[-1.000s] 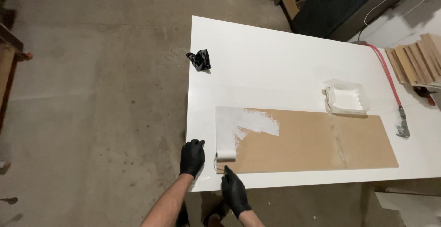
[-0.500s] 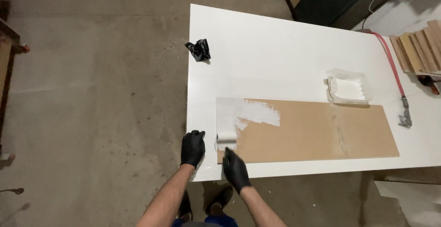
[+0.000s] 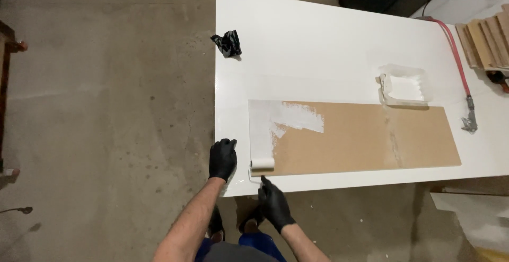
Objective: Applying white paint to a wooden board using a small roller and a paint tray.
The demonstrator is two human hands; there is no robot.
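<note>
On white desk (image 3: 318, 45), near my edge: long brown board (image 3: 371, 135), left end coated white. I see roller down at near-left corner now, against higher on white patch 1.0 s back; looks like stroke finishing at board edge. 2 hands in black gloves: left hand (image 3: 222, 158) flat, fingers spread on desk beside board, holding nothing. Right hand (image 3: 274, 203) closed around handle of small paint roller (image 3: 262, 163). White paint tray (image 3: 404, 84) beyond board, crumpled black glove (image 3: 227, 43) far left.

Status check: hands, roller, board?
Left gloved hand flat on white table. Right gloved hand holds small white paint roller at brown board near corner. Path unobstructed.
</note>
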